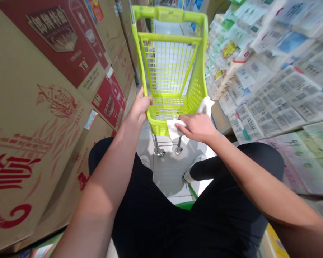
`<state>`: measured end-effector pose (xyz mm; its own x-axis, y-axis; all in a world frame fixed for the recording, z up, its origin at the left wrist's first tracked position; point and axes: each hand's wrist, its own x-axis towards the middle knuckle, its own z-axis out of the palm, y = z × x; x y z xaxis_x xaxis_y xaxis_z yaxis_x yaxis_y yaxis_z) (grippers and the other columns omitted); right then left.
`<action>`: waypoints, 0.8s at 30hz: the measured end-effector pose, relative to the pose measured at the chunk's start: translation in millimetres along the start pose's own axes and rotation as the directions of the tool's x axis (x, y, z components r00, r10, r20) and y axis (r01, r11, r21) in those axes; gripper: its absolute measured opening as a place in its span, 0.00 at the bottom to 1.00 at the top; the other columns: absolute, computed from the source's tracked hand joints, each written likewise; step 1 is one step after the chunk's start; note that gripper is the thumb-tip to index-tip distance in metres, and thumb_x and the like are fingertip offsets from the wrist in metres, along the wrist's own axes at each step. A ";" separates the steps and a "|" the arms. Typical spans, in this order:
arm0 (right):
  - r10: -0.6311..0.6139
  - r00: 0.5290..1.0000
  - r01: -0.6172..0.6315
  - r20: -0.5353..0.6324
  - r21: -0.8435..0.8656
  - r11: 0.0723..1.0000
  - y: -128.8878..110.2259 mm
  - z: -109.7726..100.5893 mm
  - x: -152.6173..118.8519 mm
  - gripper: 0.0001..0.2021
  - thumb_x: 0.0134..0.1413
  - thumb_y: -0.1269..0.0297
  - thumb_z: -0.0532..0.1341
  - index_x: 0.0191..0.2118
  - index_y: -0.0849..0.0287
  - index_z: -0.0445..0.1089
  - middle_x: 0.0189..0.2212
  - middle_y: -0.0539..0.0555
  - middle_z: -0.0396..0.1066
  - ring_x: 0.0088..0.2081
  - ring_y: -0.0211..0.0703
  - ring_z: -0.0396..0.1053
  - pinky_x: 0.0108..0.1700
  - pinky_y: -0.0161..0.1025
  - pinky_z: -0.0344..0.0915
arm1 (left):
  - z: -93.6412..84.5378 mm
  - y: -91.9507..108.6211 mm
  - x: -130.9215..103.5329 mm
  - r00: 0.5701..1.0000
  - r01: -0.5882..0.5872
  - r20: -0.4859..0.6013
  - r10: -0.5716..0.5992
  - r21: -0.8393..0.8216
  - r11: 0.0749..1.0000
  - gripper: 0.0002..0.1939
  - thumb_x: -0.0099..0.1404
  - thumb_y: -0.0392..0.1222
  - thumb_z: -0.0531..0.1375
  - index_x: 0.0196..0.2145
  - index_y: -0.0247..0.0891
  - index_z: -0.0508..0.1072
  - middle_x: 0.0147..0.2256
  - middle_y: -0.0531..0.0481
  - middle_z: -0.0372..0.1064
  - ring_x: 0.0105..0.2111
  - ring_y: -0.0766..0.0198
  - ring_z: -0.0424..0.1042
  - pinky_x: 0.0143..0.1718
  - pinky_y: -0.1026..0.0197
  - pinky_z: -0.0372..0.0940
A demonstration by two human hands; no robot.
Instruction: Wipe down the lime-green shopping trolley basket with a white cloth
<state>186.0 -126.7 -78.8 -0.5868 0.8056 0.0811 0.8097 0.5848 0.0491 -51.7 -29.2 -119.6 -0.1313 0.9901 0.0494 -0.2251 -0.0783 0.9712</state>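
Note:
A lime-green shopping cart (174, 96) with a grid basket stands between my knees, its handle bar at the far end. My left hand (140, 104) is closed round the left side of its near rim. At the near right corner, my right hand (197, 126) is closed on a white cloth (174, 129) or tissue, pressed against the rim. Part of the white material sticks out beyond my knuckles. Nothing lies inside the basket. Metal legs and casters show under it.
Tall stacks of cardboard boxes (21, 79) rise on the left. Packaged goods (285, 93) line the right side closely. Grey tiled floor (167, 172) and my white shoes show below the cart. Something green is under me.

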 end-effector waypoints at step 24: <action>0.107 0.991 -0.102 0.083 -0.058 0.993 -11.5 -9.9 -9.5 0.30 0.75 0.44 0.41 0.51 0.57 0.75 0.40 0.59 0.81 0.37 0.51 0.76 0.36 0.42 0.54 | 22.0 0.5 -23.7 0.997 0.010 0.079 -0.003 -0.087 0.996 0.45 0.51 0.26 0.56 0.67 0.43 0.62 0.50 0.49 0.79 0.52 0.54 0.77 0.55 0.55 0.72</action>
<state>182.3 -142.1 -70.3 -0.4957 0.8685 0.0033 0.8644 0.4930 0.0987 -27.5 -50.2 -115.2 -0.0541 0.9965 0.0643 -0.3100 -0.0780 0.9475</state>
